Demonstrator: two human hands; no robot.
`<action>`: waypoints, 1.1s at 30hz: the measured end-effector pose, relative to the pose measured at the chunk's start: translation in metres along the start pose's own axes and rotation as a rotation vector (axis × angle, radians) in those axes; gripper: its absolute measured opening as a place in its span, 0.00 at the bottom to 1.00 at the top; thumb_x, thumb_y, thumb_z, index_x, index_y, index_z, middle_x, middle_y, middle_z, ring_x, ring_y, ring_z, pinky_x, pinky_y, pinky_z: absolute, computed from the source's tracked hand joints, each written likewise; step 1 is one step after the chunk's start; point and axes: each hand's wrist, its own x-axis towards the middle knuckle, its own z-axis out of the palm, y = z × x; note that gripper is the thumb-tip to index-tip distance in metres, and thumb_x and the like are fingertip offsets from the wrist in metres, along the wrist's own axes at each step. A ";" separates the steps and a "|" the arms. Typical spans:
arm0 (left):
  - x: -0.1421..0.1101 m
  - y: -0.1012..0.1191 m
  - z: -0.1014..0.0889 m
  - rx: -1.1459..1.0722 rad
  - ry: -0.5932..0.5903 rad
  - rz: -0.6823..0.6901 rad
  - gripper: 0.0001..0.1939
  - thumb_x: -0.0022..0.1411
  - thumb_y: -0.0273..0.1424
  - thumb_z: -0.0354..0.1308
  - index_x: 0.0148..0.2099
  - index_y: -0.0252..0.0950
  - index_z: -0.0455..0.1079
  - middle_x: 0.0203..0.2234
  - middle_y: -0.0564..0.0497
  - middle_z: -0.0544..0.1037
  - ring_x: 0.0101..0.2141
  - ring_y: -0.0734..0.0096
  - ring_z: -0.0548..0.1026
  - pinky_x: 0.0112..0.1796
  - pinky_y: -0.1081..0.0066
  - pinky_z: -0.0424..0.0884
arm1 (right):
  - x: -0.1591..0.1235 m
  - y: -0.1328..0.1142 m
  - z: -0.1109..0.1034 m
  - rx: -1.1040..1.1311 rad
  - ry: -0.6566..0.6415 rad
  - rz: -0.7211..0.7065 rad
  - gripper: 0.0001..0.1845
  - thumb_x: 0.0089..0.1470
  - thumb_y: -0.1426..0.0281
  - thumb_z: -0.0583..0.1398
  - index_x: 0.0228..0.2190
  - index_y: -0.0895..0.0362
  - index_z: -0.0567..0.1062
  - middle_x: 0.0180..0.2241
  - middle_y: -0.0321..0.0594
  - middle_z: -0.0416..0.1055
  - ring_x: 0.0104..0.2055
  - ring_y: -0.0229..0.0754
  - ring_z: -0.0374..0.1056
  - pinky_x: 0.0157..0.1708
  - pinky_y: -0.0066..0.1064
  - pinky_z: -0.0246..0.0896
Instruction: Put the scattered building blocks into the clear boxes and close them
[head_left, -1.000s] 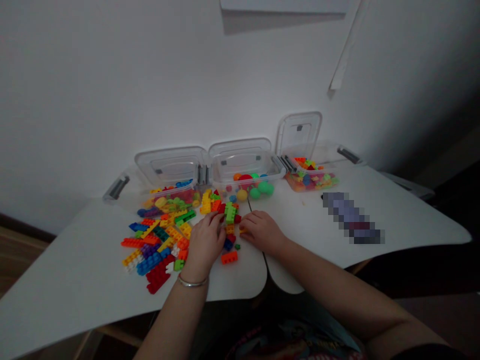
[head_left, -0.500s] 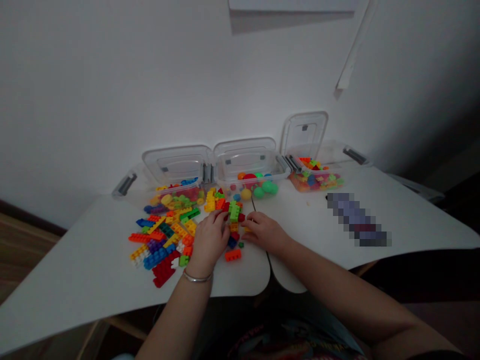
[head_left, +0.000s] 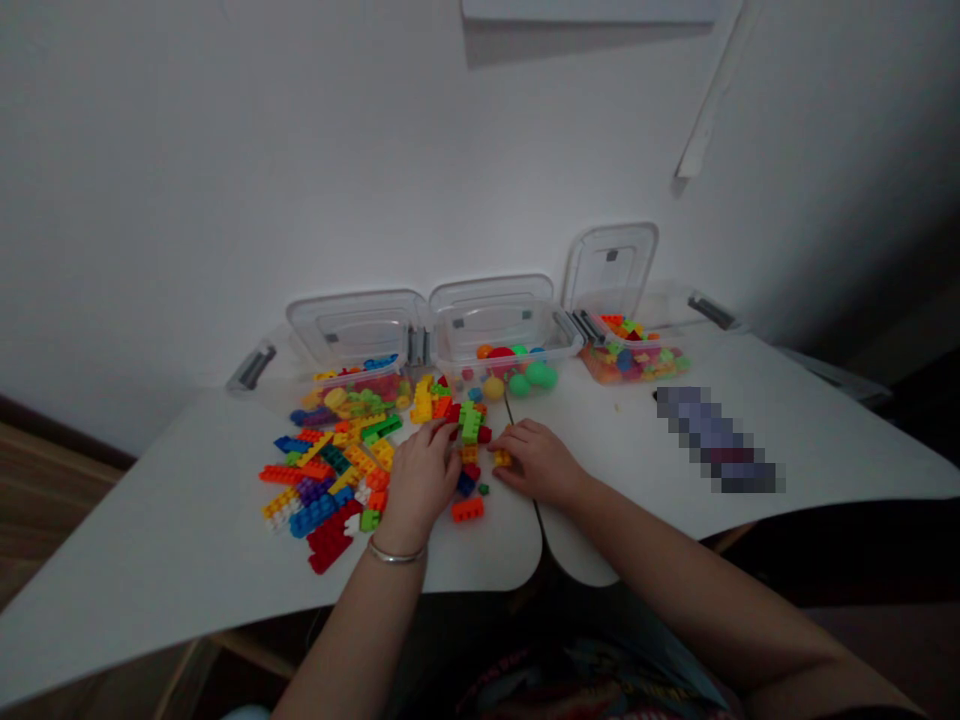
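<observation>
My left hand, a silver bangle at its wrist, rests at the right side of a pile of building bricks. Its thumb and fingers are apart, beside a light green brick; no held piece shows. My right hand has its thumb and fingertips around a small yellow brick. Between the hands lie an orange-yellow brick, a dark blue brick and a tiny green piece. An orange brick is nearer to me.
Three clear boxes with raised lids stand along the wall: a left box with bricks, a middle box with coloured balls, a right box with small pieces. A blurred-out object lies on the right. A seam divides the white table.
My right hand has shifted slightly right, and the yellow brick at its fingertips shows more clearly, apart from the other bricks. My left hand has hardly moved.
</observation>
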 end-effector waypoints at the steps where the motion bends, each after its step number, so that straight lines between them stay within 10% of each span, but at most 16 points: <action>1: 0.000 0.000 0.000 -0.001 -0.004 -0.003 0.20 0.63 0.29 0.51 0.56 0.35 0.69 0.53 0.43 0.73 0.49 0.55 0.73 0.51 0.56 0.70 | 0.000 0.001 0.001 0.020 0.003 0.002 0.14 0.51 0.68 0.65 0.41 0.57 0.76 0.39 0.44 0.74 0.43 0.47 0.66 0.46 0.41 0.64; 8: 0.001 -0.001 -0.001 -0.005 -0.006 0.008 0.19 0.62 0.29 0.51 0.55 0.35 0.69 0.52 0.42 0.73 0.50 0.55 0.73 0.51 0.56 0.70 | 0.002 0.008 -0.015 0.275 0.229 0.080 0.12 0.55 0.69 0.62 0.43 0.54 0.74 0.39 0.42 0.74 0.42 0.43 0.69 0.44 0.38 0.66; 18: 0.001 -0.001 -0.001 -0.006 -0.016 0.005 0.19 0.63 0.29 0.50 0.55 0.34 0.69 0.52 0.41 0.73 0.50 0.55 0.73 0.51 0.55 0.70 | 0.017 0.088 -0.113 0.202 0.900 0.339 0.16 0.51 0.63 0.62 0.42 0.55 0.71 0.40 0.44 0.71 0.38 0.44 0.69 0.39 0.40 0.68; 33: 0.000 0.002 -0.001 -0.003 -0.016 -0.003 0.19 0.63 0.30 0.50 0.56 0.35 0.69 0.53 0.42 0.73 0.50 0.54 0.72 0.51 0.55 0.69 | 0.001 0.164 -0.123 -0.187 0.873 0.570 0.10 0.52 0.72 0.54 0.36 0.50 0.73 0.48 0.45 0.70 0.56 0.56 0.63 0.55 0.63 0.54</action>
